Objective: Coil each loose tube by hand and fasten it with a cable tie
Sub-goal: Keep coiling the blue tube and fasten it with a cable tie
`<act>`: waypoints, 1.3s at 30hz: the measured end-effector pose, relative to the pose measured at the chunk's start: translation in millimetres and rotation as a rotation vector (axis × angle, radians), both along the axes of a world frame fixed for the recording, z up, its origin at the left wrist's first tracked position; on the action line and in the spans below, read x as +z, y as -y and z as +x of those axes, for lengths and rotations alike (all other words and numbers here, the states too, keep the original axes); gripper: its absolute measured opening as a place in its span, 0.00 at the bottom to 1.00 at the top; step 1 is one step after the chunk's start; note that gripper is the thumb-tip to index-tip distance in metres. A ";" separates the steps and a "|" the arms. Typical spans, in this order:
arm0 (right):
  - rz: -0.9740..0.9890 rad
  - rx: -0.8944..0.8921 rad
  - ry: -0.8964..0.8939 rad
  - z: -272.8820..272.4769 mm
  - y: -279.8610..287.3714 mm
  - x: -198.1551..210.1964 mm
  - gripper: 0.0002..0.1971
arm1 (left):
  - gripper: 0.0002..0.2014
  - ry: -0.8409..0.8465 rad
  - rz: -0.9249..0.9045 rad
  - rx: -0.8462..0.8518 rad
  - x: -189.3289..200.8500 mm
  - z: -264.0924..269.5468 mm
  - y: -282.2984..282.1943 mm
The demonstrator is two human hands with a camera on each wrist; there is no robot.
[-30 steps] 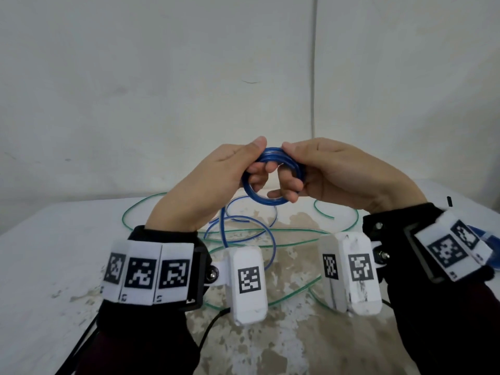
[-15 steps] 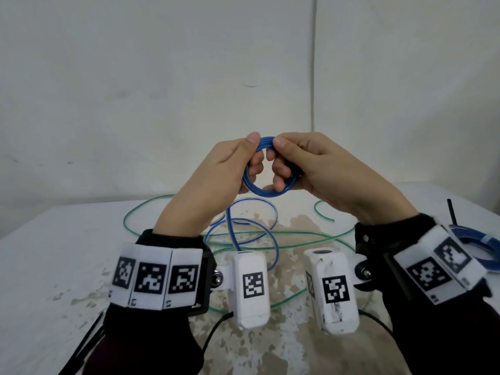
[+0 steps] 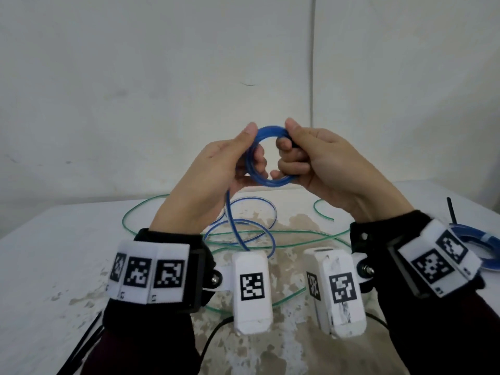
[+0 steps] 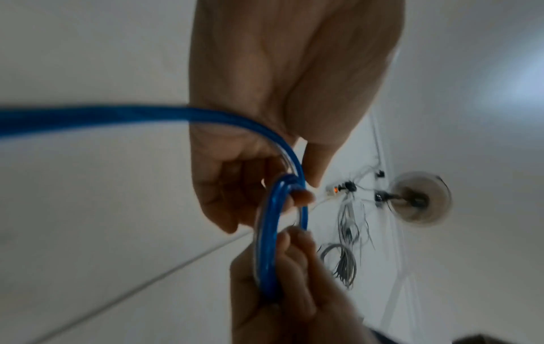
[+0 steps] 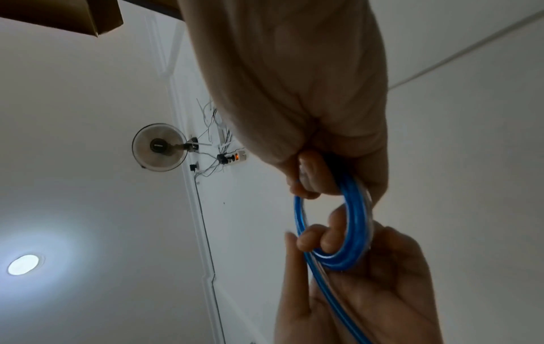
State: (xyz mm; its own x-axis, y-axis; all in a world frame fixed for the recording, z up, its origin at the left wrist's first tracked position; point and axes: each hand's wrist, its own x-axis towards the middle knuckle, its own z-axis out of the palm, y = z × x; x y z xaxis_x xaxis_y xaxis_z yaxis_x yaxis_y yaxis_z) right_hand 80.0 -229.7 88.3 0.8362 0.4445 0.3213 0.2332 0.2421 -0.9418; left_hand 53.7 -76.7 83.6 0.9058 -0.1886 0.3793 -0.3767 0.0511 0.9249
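Both hands hold a small coil of blue tube (image 3: 266, 182) up in the air above the table. My left hand (image 3: 216, 169) pinches the coil's left side between thumb and fingers. My right hand (image 3: 313, 161) grips its right side, with curled fingers through the ring. The same blue coil (image 4: 269, 244) fills the left wrist view, and it shows as a ring (image 5: 350, 223) in the right wrist view. A loose tail of the blue tube (image 3: 234, 220) hangs from the coil down to more blue loops lying on the table. A thin green tube (image 3: 297, 234) sprawls uncoiled across the table beneath.
The white table (image 3: 54, 253) has a worn brown patch in the middle. A finished blue coil (image 3: 481, 247) lies at the right edge beside a black cable tie (image 3: 451, 209). More black ties (image 3: 81, 345) lie at the lower left. A white wall stands behind.
Both hands have risen a little and moved slightly apart, turning the coil so that its ring faces me more openly. The loose tail has been drawn up from the table.
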 end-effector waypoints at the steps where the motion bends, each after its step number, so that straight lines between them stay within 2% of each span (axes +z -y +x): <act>1: 0.027 -0.010 -0.007 0.6 1.2 0.4 0.20 | 0.22 -0.042 -0.066 -0.072 0.2 0.7 0.2; 4: 0.030 -0.015 -0.029 2.1 6.5 2.2 0.20 | 0.21 -0.038 -0.108 -0.119 -0.1 0.5 2.6; 7: -0.048 0.050 -0.048 1.4 13.5 2.9 0.20 | 0.21 0.025 0.059 -0.048 0.4 -3.1 3.7; 10: -0.166 0.143 0.089 -1.6 19.3 1.8 0.16 | 0.21 0.059 0.159 -0.023 1.2 -6.2 2.6; 13: -0.184 0.084 0.183 -2.9 17.5 2.1 0.14 | 0.22 0.064 0.124 0.006 1.8 -8.1 6.9; 16: -0.123 -0.034 0.209 0.1 12.2 2.3 0.16 | 0.23 0.015 0.113 0.021 3.0 -8.2 6.7; 19: -0.033 -0.064 0.154 2.9 8.0 1.4 0.17 | 0.24 -0.057 0.042 -0.047 3.2 -6.0 3.9; 23: -0.043 0.017 0.079 2.5 10.9 1.9 0.17 | 0.23 -0.022 -0.048 -0.063 1.4 -1.9 3.6; 28: -0.085 0.076 0.101 -1.4 16.6 2.3 0.12 | 0.22 0.008 0.043 -0.035 4.5 -3.5 -3.9; 33: -0.095 -0.059 0.134 0.7 7.2 0.6 0.13 | 0.20 0.107 0.083 -0.035 3.8 -7.7 0.1; 36: -0.067 -0.071 0.081 0.4 5.1 1.7 0.14 | 0.20 0.148 0.165 0.064 2.3 -7.6 0.2; 39: -0.052 0.019 -0.050 -1.8 10.5 7.2 0.16 | 0.20 0.149 0.282 0.120 4.1 -11.9 -2.4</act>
